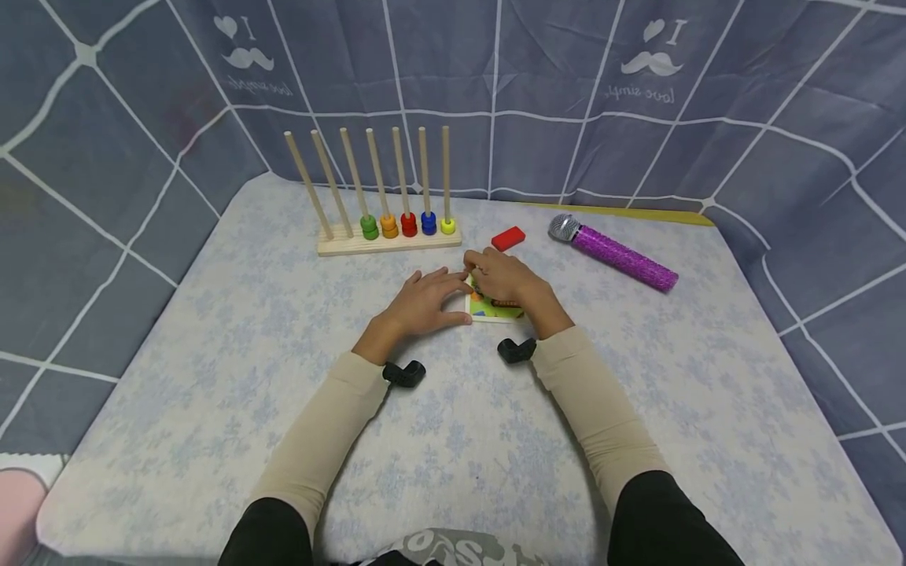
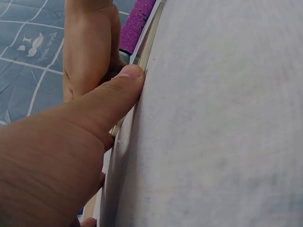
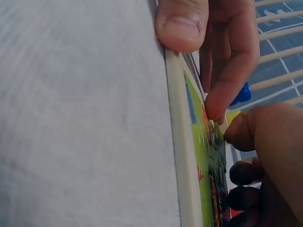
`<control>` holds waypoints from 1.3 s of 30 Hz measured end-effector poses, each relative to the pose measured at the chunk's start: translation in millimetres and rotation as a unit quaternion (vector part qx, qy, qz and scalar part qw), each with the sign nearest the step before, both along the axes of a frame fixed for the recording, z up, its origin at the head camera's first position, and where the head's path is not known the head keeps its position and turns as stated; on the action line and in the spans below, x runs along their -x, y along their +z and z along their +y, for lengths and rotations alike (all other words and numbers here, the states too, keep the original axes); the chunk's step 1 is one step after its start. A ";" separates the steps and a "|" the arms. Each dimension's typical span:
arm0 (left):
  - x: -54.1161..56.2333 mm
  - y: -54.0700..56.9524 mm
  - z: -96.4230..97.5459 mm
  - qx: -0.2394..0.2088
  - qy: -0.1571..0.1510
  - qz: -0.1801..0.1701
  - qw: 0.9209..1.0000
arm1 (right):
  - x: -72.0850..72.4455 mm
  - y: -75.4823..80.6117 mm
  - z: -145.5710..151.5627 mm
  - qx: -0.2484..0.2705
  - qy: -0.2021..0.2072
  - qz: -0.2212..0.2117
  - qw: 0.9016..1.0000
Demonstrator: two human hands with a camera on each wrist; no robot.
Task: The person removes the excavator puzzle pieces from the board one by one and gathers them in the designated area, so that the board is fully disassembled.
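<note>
A flat board with a pale rim and a bright green picture (image 1: 493, 310) lies on the table, partly covered by both hands. At its left side rests my left hand (image 1: 419, 303), fingers spread. The left thumb (image 2: 120, 87) touches the board's near corner, and the left index finger (image 3: 235, 71) reaches onto its face. My right hand (image 1: 504, 277) is over the far part of the board, fingers curled and fingertips down close to the left index fingertip. In the right wrist view the right thumb (image 3: 240, 132) meets the picture surface; whether it pinches something there is hidden.
Behind the left hand stands a wooden peg rack (image 1: 389, 245) with coloured rings on several upright pegs. A red block (image 1: 508, 238) lies just beyond the right hand. A purple glittery microphone (image 1: 623, 258) lies to the right.
</note>
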State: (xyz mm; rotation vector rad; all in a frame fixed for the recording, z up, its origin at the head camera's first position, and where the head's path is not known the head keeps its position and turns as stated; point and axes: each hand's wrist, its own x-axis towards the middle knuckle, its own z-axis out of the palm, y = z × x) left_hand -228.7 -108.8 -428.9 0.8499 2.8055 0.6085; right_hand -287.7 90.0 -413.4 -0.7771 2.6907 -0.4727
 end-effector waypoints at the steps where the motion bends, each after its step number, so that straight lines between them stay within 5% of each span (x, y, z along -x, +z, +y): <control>1: 0.3 0.4 0.5 0.000 0.000 0.000 1.000 | 0.3 0.7 0.5 -0.001 0.000 -0.001 1.000; 14: 2.1 -0.5 3.2 0.006 0.000 -0.002 1.000 | -0.3 4.5 10.2 0.039 -0.001 0.009 0.999; 39: 1.4 -0.1 1.1 0.008 0.000 0.005 1.000 | -2.9 -4.2 9.5 0.019 0.010 0.033 0.999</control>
